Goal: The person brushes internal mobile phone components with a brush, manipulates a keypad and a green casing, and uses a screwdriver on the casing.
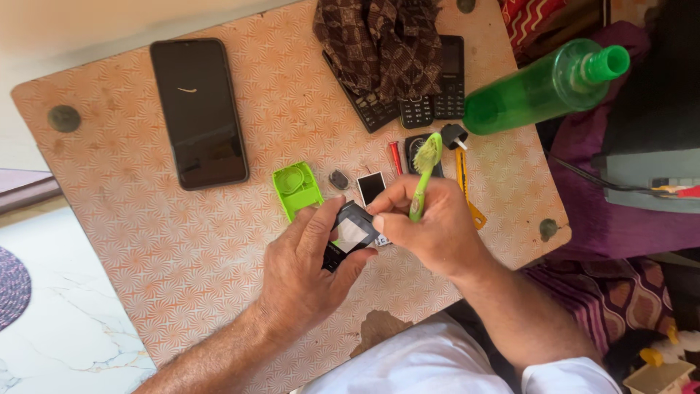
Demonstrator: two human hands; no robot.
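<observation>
My left hand [302, 273] grips a small black phone body [350, 235] with a pale square screen, held just above the table. My right hand [430, 230] holds a green toothbrush [423, 171], bristles pointing up and away, while its fingertips touch the phone's top edge. Just beyond the hands lie a lime-green plastic cover [297, 190], a small dark oval part [339, 179], a small black screen piece [371, 187] and a red-handled tool [395, 157].
The patterned orange table [182, 241] also carries a large black smartphone [198, 111], two keypad phones [434, 95] partly under a brown patterned cloth [379, 44], a green bottle [547, 86] lying at the right, a yellow tool [467, 190] and a round black part [453, 134].
</observation>
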